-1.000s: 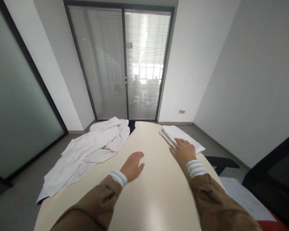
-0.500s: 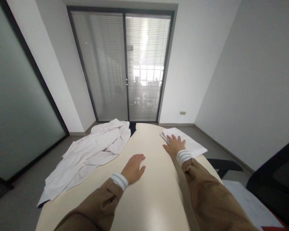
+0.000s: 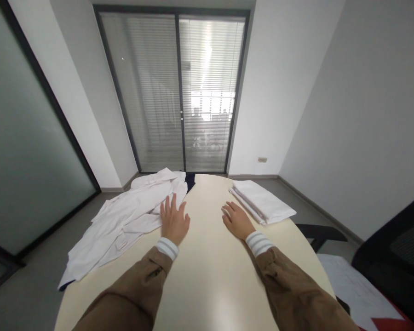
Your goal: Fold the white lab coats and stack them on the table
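On the left side of the table (image 3: pixel 207 285) lies a spread, rumpled heap of white garments (image 3: pixel 124 216), with a dark navy piece (image 3: pixel 190 182) showing at its far end. My left hand (image 3: pixel 174 220) is at the heap's right edge, fingers spread over the white cloth; whether it presses on the cloth I cannot tell. A folded white cloth (image 3: pixel 262 200) rests flat on the right side of the table. Just left of that folded cloth is my right hand (image 3: pixel 237 220), fingers loosely stretched and holding nothing.
A black office chair (image 3: pixel 393 257) with an armrest stands at the right, with white papers (image 3: pixel 355 280) and something red on its seat. Beyond the table is a glass door (image 3: pixel 179 92) with blinds. A frosted glass panel (image 3: pixel 27 138) is on the left.
My left hand has moved forward and left from the bare tabletop to the white garments. My right hand has come off the folded cloth, moving left and toward me.
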Demonstrator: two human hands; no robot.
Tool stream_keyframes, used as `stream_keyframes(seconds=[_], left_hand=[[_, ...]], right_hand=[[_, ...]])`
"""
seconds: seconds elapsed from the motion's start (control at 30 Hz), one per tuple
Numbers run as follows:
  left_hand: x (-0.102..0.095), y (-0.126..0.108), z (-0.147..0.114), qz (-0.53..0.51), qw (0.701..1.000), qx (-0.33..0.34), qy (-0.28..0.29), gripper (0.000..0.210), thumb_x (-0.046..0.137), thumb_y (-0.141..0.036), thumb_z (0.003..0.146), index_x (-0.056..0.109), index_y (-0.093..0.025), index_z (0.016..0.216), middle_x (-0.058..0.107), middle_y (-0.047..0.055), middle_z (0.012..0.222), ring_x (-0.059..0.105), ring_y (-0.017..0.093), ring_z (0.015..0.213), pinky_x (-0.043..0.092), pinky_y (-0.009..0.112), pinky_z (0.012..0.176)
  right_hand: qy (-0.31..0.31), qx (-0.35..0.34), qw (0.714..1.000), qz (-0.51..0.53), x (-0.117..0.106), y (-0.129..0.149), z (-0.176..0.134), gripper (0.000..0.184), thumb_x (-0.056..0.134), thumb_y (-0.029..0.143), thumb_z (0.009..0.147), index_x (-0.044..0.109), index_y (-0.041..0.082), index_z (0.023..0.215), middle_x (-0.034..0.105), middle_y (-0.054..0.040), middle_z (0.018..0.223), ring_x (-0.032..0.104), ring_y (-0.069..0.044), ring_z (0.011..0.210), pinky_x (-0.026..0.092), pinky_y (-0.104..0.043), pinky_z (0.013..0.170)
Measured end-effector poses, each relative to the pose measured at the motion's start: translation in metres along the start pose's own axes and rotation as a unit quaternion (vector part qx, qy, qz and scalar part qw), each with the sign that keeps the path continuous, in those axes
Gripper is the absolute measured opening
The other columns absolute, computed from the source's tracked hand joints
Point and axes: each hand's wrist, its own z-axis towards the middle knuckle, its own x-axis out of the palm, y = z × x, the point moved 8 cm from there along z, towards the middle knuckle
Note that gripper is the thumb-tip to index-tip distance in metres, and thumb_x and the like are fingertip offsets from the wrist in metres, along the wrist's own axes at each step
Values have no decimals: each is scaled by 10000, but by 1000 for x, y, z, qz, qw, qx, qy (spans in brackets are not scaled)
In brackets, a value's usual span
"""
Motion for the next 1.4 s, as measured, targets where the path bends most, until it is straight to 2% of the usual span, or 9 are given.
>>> stream_keyframes(seconds=[0.17,0.27,0.4,0.63,0.77,0.97,1.07,1.2,1.4], left_hand=[[-35,80,23,92,982,-149,-65,625,574,-314,864,429,-164,1453,136,189,1638,43,453,1490,104,682,1144],[-43,126,27,105,963,-240,-69,684,495,-394,917,339,-68,1497,409,262,1491,286,429,1418,137,654,1142],[-42,154,29,118,954,-271,-56,560,462,-391,936,496,-75,1398,608,216,1261,486,370,1250,180,606,1144],[-46,148,32,89,969,-218,-75,294,457,-311,949,707,-193,1049,655,122,1111,532,317,1150,182,573,1152],[-49,119,34,71,986,-110,-104,259,431,-279,956,663,-184,1024,558,126,1339,477,281,1271,137,511,1190],[-17,70,34,-13,997,64,51,240,425,-264,952,632,-217,1063,666,72,1230,637,215,1063,419,366,1025],[-23,73,38,-18,999,20,32,333,400,-267,967,581,-218,1243,631,77,1289,626,216,1091,481,316,921],[-44,101,41,100,989,-98,-50,448,518,-323,914,558,-201,1343,375,153,1543,371,370,1386,304,509,1117],[-24,135,34,146,974,-171,37,547,523,-357,904,510,-123,1398,518,210,1416,383,393,1368,280,561,1100]], right_hand=[[4,-9,998,56,-3,1,-7,335,464,272,942,632,157,1208,586,-152,1357,483,-268,1318,355,-466,1150],[13,0,998,68,0,-2,-6,342,457,269,942,629,162,1218,601,-152,1331,508,-269,1290,371,-474,1134],[25,12,997,67,4,-4,-6,355,451,278,948,618,163,1239,599,-148,1331,503,-267,1298,377,-458,1123],[31,8,997,66,5,-2,-6,356,440,285,955,614,162,1241,598,-154,1326,516,-268,1283,381,-463,1114],[29,12,997,68,5,-2,-6,365,434,287,956,611,154,1246,590,-161,1339,513,-276,1287,380,-476,1116],[36,16,997,67,6,-2,-5,375,430,298,957,605,154,1256,579,-164,1359,508,-283,1295,386,-484,1110],[37,17,997,65,7,-3,-5,376,428,302,957,604,164,1259,577,-154,1365,503,-283,1298,389,-480,1107],[34,16,997,63,8,-4,-5,373,430,305,955,607,172,1255,585,-146,1352,514,-279,1282,389,-473,1106],[34,16,997,64,8,-4,-6,374,428,304,959,602,165,1259,585,-148,1345,511,-272,1285,385,-462,1110]])
